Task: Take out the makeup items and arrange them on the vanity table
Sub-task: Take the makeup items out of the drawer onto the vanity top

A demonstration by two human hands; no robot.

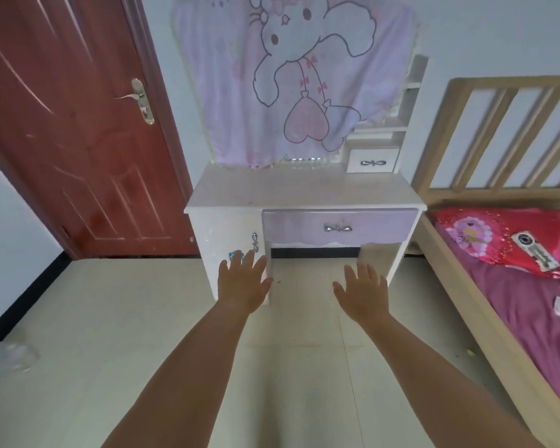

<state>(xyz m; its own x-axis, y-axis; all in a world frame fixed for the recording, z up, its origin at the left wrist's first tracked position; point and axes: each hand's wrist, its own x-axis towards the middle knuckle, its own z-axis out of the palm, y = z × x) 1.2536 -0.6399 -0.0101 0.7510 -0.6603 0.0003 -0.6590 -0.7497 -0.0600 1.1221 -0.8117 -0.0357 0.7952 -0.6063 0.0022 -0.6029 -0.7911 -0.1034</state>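
Note:
A white vanity table [301, 189] stands against the wall, with a shut purple drawer [338, 228] under its top, a shut white cabinet door [232, 240] at the left and a small shut drawer [373, 160] on its top at the right. No makeup items show on the top. My left hand [242, 282] reaches out with straight spread fingers in front of the cabinet door, holding nothing. My right hand [362, 289] is stretched out the same way below the purple drawer, also holding nothing.
A pink cartoon cloth [291, 76] hangs over the vanity's mirror. A red door [72, 130] is at the left. A wooden bed [505, 253] with red and purple bedding stands close on the right. A crumpled plastic bag [7, 357] lies on the tiled floor.

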